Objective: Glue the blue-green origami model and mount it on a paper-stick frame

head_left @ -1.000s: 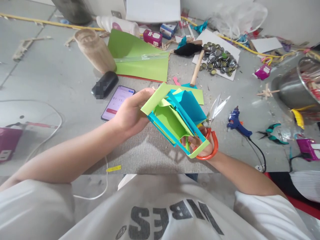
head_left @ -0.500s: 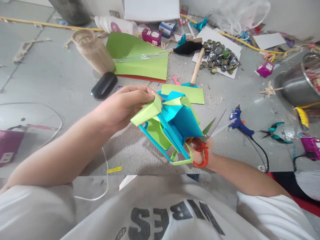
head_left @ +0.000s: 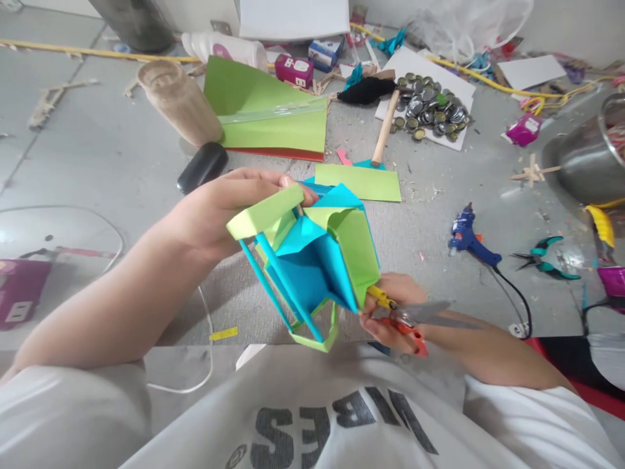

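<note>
The paper construction (head_left: 305,267), made of blue and light green folded pieces, is in the air above the near side of the table (head_left: 400,247), between the two hands and tilted. The left hand (head_left: 215,215) pinches it at the light green band on its upper left end, with the fingers closed around the edge. The right hand (head_left: 390,306) has its fingers curled at the lower right corner, by the yellow piece (head_left: 379,296), and the same hand carries the orange-handled scissors (head_left: 415,339), whose blades point away to the right, over the forearm. How firmly these fingers press, I cannot tell. To handle it well, I think the grip should be light, on the folded edges and not on the thin blue bars, because these could bend or come loose from the band. Turning should be slow, with the wrist of the scissors hand quiet, so that the points come neither to the paper nor to the skin. Farther out, the green strip (head_left: 361,182) lies just beyond the construction, and the glue gun (head_left: 471,241) and the pliers (head_left: 544,257) rest to the right.
</note>
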`<move>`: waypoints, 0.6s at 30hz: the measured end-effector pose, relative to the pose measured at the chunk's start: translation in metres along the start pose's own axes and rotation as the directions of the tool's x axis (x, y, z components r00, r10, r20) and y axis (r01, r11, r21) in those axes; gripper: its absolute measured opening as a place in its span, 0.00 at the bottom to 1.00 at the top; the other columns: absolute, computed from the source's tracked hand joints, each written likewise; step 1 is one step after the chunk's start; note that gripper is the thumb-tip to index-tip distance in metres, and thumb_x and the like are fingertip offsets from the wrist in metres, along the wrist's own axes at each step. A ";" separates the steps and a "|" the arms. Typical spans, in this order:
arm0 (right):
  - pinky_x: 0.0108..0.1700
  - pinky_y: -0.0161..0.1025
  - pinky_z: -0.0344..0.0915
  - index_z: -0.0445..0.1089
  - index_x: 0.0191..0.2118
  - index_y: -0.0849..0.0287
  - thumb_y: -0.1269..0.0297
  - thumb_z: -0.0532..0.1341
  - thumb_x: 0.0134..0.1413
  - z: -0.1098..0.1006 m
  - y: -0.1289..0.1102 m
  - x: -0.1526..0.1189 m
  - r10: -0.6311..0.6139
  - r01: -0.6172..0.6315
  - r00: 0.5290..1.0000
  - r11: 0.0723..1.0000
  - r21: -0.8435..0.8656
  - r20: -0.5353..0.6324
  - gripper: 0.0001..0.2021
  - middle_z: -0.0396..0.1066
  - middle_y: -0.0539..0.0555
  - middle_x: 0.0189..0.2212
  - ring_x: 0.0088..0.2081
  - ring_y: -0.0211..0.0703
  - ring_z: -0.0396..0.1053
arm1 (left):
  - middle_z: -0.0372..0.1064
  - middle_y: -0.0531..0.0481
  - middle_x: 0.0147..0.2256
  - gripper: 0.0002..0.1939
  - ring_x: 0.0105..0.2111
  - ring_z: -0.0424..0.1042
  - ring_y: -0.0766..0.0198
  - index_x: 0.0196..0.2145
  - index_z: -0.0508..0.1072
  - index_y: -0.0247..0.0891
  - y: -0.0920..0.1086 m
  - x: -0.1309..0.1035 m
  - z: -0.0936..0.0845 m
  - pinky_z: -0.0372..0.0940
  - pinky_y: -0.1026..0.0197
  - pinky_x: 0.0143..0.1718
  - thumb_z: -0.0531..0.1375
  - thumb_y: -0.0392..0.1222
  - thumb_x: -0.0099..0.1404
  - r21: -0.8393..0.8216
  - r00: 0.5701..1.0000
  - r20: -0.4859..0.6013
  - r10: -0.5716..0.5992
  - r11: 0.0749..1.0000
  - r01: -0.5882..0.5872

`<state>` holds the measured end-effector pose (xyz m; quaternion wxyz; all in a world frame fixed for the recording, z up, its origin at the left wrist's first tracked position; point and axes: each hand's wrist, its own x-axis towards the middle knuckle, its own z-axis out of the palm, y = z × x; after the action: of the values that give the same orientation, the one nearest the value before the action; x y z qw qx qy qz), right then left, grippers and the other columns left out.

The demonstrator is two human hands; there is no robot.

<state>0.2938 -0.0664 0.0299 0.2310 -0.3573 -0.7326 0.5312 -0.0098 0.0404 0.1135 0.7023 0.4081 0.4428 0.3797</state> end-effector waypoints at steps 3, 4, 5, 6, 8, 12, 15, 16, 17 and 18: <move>0.31 0.49 0.71 0.69 0.33 0.47 0.47 0.72 0.61 -0.015 -0.018 -0.004 -0.105 0.117 0.985 0.990 0.080 -0.139 0.16 0.72 0.50 0.24 0.26 0.48 0.71 | 0.85 0.33 0.36 0.07 0.42 0.82 0.45 0.27 0.87 0.34 0.004 0.004 -0.009 0.76 0.50 0.41 0.73 0.42 0.55 0.076 0.988 0.148 -0.052 0.996 0.041; 0.30 0.48 0.69 0.69 0.34 0.48 0.48 0.71 0.63 -0.021 -0.022 -0.003 -0.114 0.131 0.977 0.987 0.090 -0.179 0.14 0.72 0.50 0.25 0.25 0.47 0.70 | 0.86 0.32 0.38 0.07 0.45 0.83 0.43 0.27 0.88 0.34 0.005 0.004 -0.010 0.78 0.49 0.44 0.73 0.42 0.55 0.098 0.974 0.215 -0.067 0.994 0.047; 0.29 0.46 0.67 0.69 0.36 0.48 0.50 0.69 0.65 -0.028 -0.025 -0.001 -0.103 0.126 0.971 0.988 0.093 -0.216 0.13 0.71 0.50 0.27 0.26 0.46 0.69 | 0.86 0.31 0.39 0.08 0.47 0.83 0.42 0.28 0.89 0.35 0.004 0.003 -0.010 0.78 0.48 0.46 0.73 0.43 0.55 0.118 0.957 0.278 -0.086 0.991 0.055; 0.29 0.45 0.66 0.69 0.38 0.49 0.51 0.68 0.68 -0.035 -0.027 0.003 -0.083 0.107 0.966 0.991 0.087 -0.246 0.12 0.71 0.51 0.29 0.27 0.45 0.68 | 0.87 0.30 0.40 0.09 0.46 0.82 0.42 0.28 0.90 0.35 0.002 0.002 -0.009 0.78 0.47 0.46 0.73 0.44 0.56 0.135 0.937 0.329 -0.114 0.988 0.073; 0.32 0.43 0.65 0.69 0.40 0.51 0.56 0.67 0.70 -0.045 -0.029 0.010 -0.016 0.027 0.965 0.999 0.040 -0.261 0.09 0.70 0.50 0.31 0.29 0.43 0.67 | 0.87 0.31 0.42 0.10 0.42 0.82 0.43 0.29 0.91 0.37 -0.007 -0.003 -0.001 0.77 0.48 0.41 0.74 0.47 0.56 0.165 0.897 0.393 -0.204 0.975 0.149; 0.35 0.39 0.60 0.69 0.37 0.55 0.64 0.70 0.61 -0.048 -0.031 0.020 0.049 -0.053 0.997 0.997 -0.059 -0.067 0.08 0.68 0.47 0.31 0.30 0.38 0.64 | 0.88 0.33 0.40 0.10 0.39 0.83 0.42 0.30 0.92 0.42 -0.029 -0.018 0.024 0.78 0.49 0.35 0.75 0.50 0.56 0.211 0.815 0.460 -0.353 0.935 0.286; 0.35 0.37 0.55 0.65 0.34 0.56 0.66 0.67 0.55 -0.040 -0.032 0.019 0.017 0.000 0.989 0.993 -0.118 0.145 0.09 0.66 0.46 0.31 0.31 0.36 0.61 | 0.87 0.35 0.37 0.12 0.34 0.85 0.43 0.33 0.92 0.40 -0.038 -0.026 0.036 0.79 0.50 0.32 0.76 0.49 0.55 0.219 0.767 0.456 -0.450 0.893 0.394; 0.36 0.36 0.54 0.64 0.34 0.56 0.67 0.67 0.54 -0.038 -0.031 0.018 0.015 0.014 0.980 0.990 -0.141 0.200 0.09 0.66 0.46 0.31 0.31 0.36 0.61 | 0.86 0.35 0.37 0.12 0.33 0.85 0.43 0.34 0.92 0.39 -0.039 -0.026 0.038 0.79 0.49 0.31 0.77 0.49 0.55 0.216 0.757 0.450 -0.474 0.880 0.423; 0.36 0.36 0.54 0.63 0.34 0.55 0.67 0.66 0.53 -0.037 -0.031 0.018 0.019 0.020 0.972 0.987 -0.162 0.235 0.09 0.67 0.46 0.31 0.31 0.36 0.61 | 0.87 0.34 0.38 0.13 0.32 0.86 0.42 0.35 0.92 0.38 -0.040 -0.026 0.038 0.79 0.49 0.30 0.77 0.49 0.55 0.216 0.751 0.442 -0.490 0.871 0.441; 0.36 0.36 0.53 0.62 0.34 0.55 0.67 0.65 0.53 -0.037 -0.031 0.017 0.026 0.019 0.968 0.984 -0.177 0.249 0.09 0.67 0.46 0.31 0.31 0.36 0.61 | 0.87 0.32 0.40 0.14 0.33 0.86 0.41 0.35 0.92 0.37 -0.041 -0.025 0.038 0.79 0.49 0.30 0.78 0.49 0.55 0.221 0.750 0.434 -0.499 0.866 0.449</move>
<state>0.3008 -0.0361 0.0701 0.1028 -0.3080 -0.7998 0.5048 0.0245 -0.0059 0.0946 0.8404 0.3983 0.3637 0.0531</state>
